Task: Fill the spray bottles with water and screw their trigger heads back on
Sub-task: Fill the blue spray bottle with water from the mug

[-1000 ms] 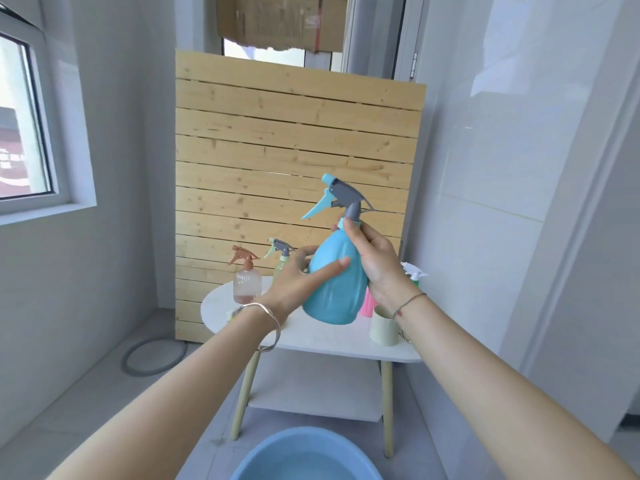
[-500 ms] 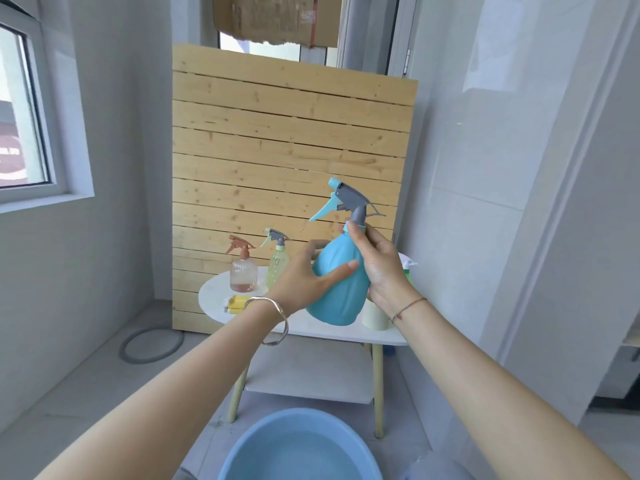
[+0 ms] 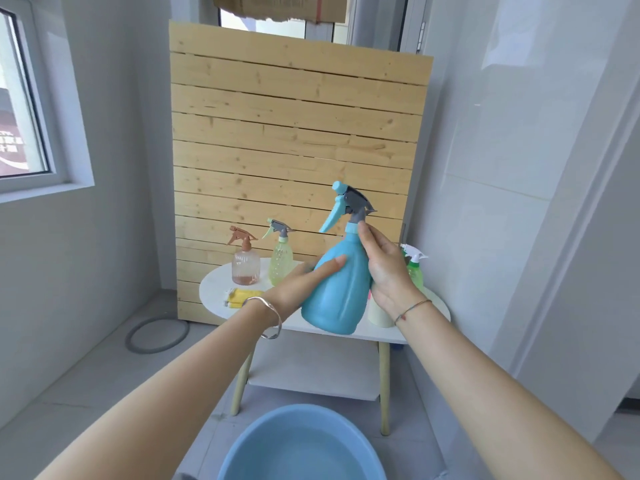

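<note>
I hold a blue spray bottle [image 3: 337, 292] upright in the air in both hands, between me and a small white tabletop [image 3: 214, 289]. Its grey and blue trigger head [image 3: 349, 206] sits on the neck, nozzle pointing left. My left hand [image 3: 298, 289] has its grip round the bottle's belly: the thumb lies flat across the front and the fingers are hidden behind. My right hand [image 3: 384, 268] wraps the shoulder, thumb tip touching the collar under the trigger head, its fingers also out of sight.

On the tabletop stand a pink bottle [image 3: 246, 266] and a yellow-green bottle [image 3: 280, 265], side by side, heads on. A green bottle [image 3: 414, 268] with a white head peeks out behind my right hand, mostly covered. A cream cup [image 3: 379, 315] is half hidden by my right wrist. Something yellow [image 3: 242, 294], hard to make out, lies near the front edge. A blue basin [image 3: 298, 445] of water sits on the floor below, cut off by the bottom edge.
</note>
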### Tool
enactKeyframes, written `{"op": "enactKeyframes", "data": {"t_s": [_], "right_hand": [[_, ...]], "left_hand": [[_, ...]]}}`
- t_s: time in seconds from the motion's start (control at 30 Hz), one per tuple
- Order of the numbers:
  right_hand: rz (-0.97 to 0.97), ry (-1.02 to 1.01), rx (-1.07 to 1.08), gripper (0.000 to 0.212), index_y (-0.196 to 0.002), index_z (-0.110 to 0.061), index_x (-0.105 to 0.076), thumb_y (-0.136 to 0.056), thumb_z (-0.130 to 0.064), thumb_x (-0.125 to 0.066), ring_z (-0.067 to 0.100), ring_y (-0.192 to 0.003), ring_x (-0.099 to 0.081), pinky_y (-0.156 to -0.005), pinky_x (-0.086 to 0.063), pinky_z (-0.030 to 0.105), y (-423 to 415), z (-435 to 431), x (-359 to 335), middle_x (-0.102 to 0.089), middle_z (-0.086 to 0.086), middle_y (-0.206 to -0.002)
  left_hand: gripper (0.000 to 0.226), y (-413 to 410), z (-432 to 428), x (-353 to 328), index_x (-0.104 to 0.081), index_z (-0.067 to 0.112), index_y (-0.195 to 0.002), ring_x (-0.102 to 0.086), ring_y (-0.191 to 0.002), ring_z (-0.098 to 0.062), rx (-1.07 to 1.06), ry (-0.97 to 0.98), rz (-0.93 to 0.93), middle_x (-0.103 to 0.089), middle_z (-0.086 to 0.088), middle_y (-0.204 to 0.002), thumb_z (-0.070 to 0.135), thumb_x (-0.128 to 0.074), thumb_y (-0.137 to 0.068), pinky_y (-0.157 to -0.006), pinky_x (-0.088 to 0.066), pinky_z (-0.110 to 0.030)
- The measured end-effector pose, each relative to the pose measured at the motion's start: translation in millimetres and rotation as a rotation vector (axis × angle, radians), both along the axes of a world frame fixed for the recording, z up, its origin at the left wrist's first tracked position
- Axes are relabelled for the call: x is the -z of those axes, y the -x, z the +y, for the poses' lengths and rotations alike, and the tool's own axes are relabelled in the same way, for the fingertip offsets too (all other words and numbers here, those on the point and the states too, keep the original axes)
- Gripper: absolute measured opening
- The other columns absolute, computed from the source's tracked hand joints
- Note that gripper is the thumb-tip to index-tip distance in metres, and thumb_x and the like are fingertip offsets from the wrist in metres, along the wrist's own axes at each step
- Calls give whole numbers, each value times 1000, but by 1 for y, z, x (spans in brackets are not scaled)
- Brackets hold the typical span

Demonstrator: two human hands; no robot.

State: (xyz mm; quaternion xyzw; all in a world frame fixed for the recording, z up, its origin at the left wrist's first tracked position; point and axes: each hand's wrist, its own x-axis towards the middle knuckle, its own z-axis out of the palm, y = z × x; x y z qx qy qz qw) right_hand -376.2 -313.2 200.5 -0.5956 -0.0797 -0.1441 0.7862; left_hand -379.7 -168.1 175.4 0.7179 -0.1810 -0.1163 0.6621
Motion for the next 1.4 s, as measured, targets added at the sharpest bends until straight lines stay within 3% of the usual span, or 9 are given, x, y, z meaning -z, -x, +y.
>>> {"op": "enactKeyframes", "data": {"t_s": [0.1,0.2,0.3,0.47,0.7,0.9,1.2,1.3,1.4], "right_hand": [[-47,70,30,16,-96,-24,-67,-92,-36,-57,11,-94,-62,-79,-43,28,-23,-3,-8,-68,-4,-97],[-60,82,125,12,-94,-27,-66,-88,-37,-63,7,-95,-60,-76,-39,22,-48,-2,-21,-66,-11,-91],[-47,31,208,11,-86,-25,-64,-86,-36,-67,2,-79,-56,-76,-40,20,-76,2,-42,-62,-10,-84],[-12,42,288,13,-84,-22,-64,-85,-34,-69,-1,-58,-54,-52,-40,9,-123,1,-60,-56,-8,-69],[296,234,227,16,-80,-26,-69,-78,-41,-74,10,-78,-56,-79,-45,21,-191,-7,47,-61,-5,-79],[556,422,287,34,-76,-18,-69,-67,-48,-80,16,-77,-61,-68,-42,23,-237,-26,165,-65,1,-74],[575,549,320,22,-64,-18,-68,-68,-33,-84,26,-94,-66,-88,-50,33,-260,-35,223,-73,10,-99],[562,567,306,21,-69,-15,-69,-70,-31,-82,27,-101,-65,-89,-50,34,-261,-37,226,-72,11,-97],[538,617,287,27,-76,-8,-73,-75,-35,-78,23,-90,-65,-81,-49,30,-260,-41,225,-72,12,-94]], "left_hand": [[41,-15,13,10,-63,22,-112,-70,-93,-19,64,10,118,-72,-3,-105,54,-57,-87,-85,-56,-32],[64,-37,24,23,-58,26,-121,-68,-101,-19,28,-106,15,-69,-3,-114,63,-66,-69,-92,-54,-37],[59,-56,34,36,-56,27,-118,-67,-100,-17,4,-149,6,-67,-2,-113,58,-66,-68,-86,-56,-31],[75,-95,54,64,-54,30,-121,-68,-98,-14,-130,-73,22,-66,0,-115,66,-71,-58,-79,-57,-28],[78,-140,68,92,-57,30,-115,-66,-94,-8,-337,50,-2,-66,6,-109,69,-68,-48,-66,-52,-18],[77,-175,61,130,-56,31,-117,-66,-87,-1,-375,89,5,-66,9,-108,67,-69,-49,-63,-50,-14],[75,-195,49,164,-56,34,-118,-66,-93,-3,-394,119,20,-65,11,-110,66,-70,-51,-68,-53,-19],[75,-196,42,169,-57,33,-117,-66,-96,-5,-390,125,34,-65,10,-112,65,-71,-51,-72,-53,-20],[74,-193,33,170,-58,34,-116,-66,-94,-4,-370,124,50,-66,9,-112,65,-71,-50,-70,-52,-19]]}}
